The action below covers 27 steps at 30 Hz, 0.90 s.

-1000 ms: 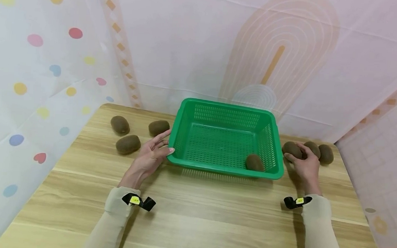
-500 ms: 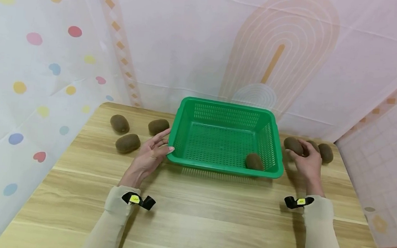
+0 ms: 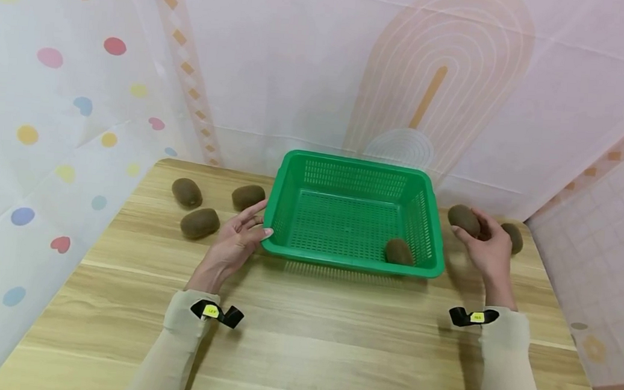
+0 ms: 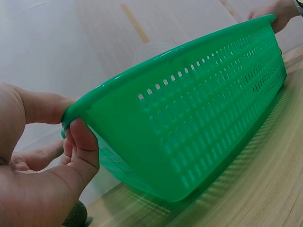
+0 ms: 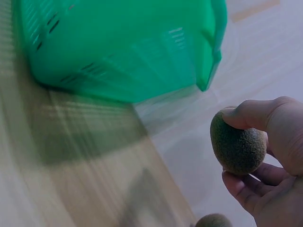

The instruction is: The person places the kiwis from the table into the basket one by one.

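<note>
A green plastic basket (image 3: pixel 350 264) stands on the wooden table with one brown kiwi (image 3: pixel 398 250) in its near right corner. My left hand (image 3: pixel 239 237) rests at the basket's left rim (image 4: pixel 156 56), thumb and fingers touching the corner. My right hand (image 3: pixel 484 246) holds a kiwi (image 3: pixel 463 220) lifted off the table, right of the basket; in the right wrist view this kiwi (image 5: pixel 237 147) is pinched between thumb and fingers. Another kiwi (image 3: pixel 513 237) lies behind that hand.
Three kiwis lie left of the basket: one (image 3: pixel 186 192) at the far left, one (image 3: pixel 199 223) nearer me, one (image 3: pixel 248 196) beside my left fingers. A patterned curtain backdrop (image 3: pixel 353 71) closes the table's far and side edges.
My right hand has picked a kiwi off the table on the right and raised it a little, moving up and toward the basket. The left hand stays at the rim.
</note>
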Each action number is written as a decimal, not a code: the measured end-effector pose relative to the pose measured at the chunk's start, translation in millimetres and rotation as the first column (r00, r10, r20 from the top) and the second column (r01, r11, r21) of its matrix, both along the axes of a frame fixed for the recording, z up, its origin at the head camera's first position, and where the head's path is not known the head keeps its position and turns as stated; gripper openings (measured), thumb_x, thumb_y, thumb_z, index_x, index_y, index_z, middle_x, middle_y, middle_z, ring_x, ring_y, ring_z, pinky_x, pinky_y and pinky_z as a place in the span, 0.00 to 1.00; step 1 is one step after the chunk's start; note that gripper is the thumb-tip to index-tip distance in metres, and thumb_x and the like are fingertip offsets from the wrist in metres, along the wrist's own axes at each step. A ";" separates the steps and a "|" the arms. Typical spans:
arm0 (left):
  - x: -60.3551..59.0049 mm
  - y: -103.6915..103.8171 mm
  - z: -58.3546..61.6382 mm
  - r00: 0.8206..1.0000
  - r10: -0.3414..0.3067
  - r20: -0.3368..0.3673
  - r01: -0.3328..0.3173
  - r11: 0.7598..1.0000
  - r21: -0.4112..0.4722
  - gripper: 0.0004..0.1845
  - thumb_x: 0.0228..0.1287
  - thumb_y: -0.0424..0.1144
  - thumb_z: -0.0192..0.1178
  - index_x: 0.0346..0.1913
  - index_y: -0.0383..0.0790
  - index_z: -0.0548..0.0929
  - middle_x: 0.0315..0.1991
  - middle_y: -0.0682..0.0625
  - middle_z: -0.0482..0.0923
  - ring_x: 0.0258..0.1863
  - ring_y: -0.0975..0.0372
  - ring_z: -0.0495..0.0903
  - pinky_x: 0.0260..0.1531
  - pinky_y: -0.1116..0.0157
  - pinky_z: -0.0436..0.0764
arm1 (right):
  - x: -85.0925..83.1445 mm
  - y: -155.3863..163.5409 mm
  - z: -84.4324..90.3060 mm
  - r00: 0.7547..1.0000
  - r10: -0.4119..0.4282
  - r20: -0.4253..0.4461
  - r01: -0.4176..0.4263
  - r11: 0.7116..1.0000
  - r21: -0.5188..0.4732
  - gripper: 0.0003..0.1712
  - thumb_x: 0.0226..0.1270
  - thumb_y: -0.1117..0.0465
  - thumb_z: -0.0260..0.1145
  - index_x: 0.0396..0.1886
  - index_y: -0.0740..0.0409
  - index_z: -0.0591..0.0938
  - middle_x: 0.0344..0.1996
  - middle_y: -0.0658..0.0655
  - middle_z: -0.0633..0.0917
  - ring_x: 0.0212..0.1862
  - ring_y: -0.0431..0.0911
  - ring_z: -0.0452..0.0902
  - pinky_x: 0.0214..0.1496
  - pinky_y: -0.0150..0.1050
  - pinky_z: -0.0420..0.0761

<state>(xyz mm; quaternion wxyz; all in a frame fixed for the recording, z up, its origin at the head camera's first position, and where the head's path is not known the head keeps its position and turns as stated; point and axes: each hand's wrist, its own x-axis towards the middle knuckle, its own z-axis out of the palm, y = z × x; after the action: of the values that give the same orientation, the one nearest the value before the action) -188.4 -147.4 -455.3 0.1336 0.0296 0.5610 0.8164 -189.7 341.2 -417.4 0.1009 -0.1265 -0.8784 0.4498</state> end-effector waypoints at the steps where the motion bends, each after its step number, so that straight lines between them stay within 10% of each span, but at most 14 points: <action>1: -0.1 0.1 0.2 1.000 -0.001 -0.001 0.001 1.000 0.002 0.42 0.67 0.20 0.58 0.81 0.42 0.58 0.50 0.50 0.77 0.50 0.63 0.81 0.47 0.70 0.84 | 0.3 -0.9 1.6 1.000 0.000 -0.004 0.000 1.000 0.000 0.41 0.68 0.47 0.71 0.78 0.49 0.69 0.73 0.62 0.74 0.60 0.43 0.74 0.49 0.21 0.72; 27: 0.6 0.5 0.7 1.000 0.003 0.001 -0.003 1.000 0.025 0.42 0.67 0.19 0.57 0.81 0.40 0.57 0.50 0.51 0.77 0.50 0.63 0.81 0.47 0.71 0.85 | 6.3 -32.1 30.2 0.981 0.134 -0.143 -0.125 0.990 0.069 0.36 0.67 0.54 0.74 0.73 0.50 0.75 0.62 0.62 0.81 0.47 0.32 0.74 0.45 0.21 0.75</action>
<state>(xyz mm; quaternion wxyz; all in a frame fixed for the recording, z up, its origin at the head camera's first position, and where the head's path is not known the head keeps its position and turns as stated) -187.8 -146.9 -454.6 0.1323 0.0300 0.5507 0.8236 -183.3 309.2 -387.1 0.1398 -0.0324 -0.8880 0.4369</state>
